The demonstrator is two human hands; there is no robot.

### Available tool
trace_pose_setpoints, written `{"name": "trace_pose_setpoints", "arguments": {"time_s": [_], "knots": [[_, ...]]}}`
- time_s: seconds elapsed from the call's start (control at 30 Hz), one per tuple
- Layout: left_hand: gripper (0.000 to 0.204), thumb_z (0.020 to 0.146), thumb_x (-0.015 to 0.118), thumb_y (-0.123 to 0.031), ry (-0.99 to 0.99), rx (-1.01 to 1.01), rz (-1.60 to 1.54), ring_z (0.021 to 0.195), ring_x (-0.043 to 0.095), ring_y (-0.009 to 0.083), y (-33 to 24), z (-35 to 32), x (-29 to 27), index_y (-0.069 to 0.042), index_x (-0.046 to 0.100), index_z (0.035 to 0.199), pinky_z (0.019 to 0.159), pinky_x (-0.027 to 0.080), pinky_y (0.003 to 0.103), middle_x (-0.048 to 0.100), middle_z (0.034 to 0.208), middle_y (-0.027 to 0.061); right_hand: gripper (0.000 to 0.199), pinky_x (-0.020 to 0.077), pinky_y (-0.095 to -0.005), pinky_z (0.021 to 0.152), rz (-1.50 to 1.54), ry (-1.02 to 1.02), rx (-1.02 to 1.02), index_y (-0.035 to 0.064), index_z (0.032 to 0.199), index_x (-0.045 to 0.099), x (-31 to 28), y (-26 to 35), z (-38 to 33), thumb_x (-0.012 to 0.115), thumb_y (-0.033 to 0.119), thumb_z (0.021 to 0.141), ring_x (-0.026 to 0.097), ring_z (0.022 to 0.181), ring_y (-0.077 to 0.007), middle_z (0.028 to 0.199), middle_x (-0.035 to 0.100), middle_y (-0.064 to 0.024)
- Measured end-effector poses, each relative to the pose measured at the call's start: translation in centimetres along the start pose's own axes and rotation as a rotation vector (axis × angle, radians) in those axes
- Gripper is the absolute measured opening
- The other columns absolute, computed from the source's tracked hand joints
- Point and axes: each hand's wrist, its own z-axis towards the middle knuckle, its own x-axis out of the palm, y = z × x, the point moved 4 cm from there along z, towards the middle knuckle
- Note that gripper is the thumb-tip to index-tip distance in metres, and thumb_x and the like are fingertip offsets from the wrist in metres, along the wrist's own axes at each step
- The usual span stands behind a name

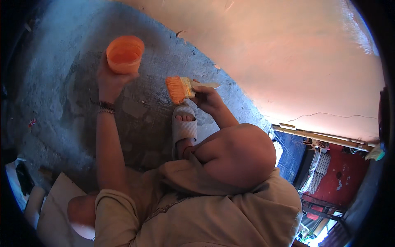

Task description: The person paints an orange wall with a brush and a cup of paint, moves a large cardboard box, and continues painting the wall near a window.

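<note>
My left hand (112, 80) is wrapped round an orange plastic cup (126, 68), held out over the floor at the upper left. Its mouth is tilted partly toward me, and orange shows inside; how much paint it holds I cannot tell. In my right hand (207, 98) is a flat paintbrush (188, 89), gripped by its pale handle. The bristles (176, 89) are coated in orange paint and point left toward the cup, with a gap between them. Below the brush is my foot in a light slide sandal (184, 125).
A peach-orange wall (288, 53) fills the upper right, with a crack low down. Rough grey concrete floor (74, 70) meets it along a slanting edge. Wooden poles (325, 138) lie beyond my knee, near a red surface (339, 173). A pale board (57, 210) stands at the lower left.
</note>
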Motion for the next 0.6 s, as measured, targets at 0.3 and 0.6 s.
{"name": "trace_pose_setpoints", "arguments": {"time_s": [0.3,0.6], "knots": [[0.079,0.054,0.082,-0.008,0.110,0.110,0.135,0.108,0.060,0.0218,-0.7,0.5,1.7,-0.011,0.049,0.126,0.092,0.049,0.035,0.062,0.115,0.0073,0.039,0.0517,-0.0336,0.075,-0.567,0.066,-0.498,0.0013,0.109,0.051,10.6,9.9,-2.3,0.071,0.005,0.076,0.061,0.088,-0.0207,0.099,0.059,-0.0114],[0.065,0.057,0.076,0.001,0.011,0.401,-0.076,0.103,0.061,0.0257,-8.9,2.6,1.7,-0.009,0.052,0.118,0.086,0.050,0.035,0.062,0.108,0.0103,0.016,0.0527,-0.0278,0.078,-1.216,0.716,-0.943,0.0023,0.089,0.063,28.6,14.2,-8.8,0.073,-0.001,0.076,0.065,0.085,-0.0174,0.093,0.067,-0.0091]]}}
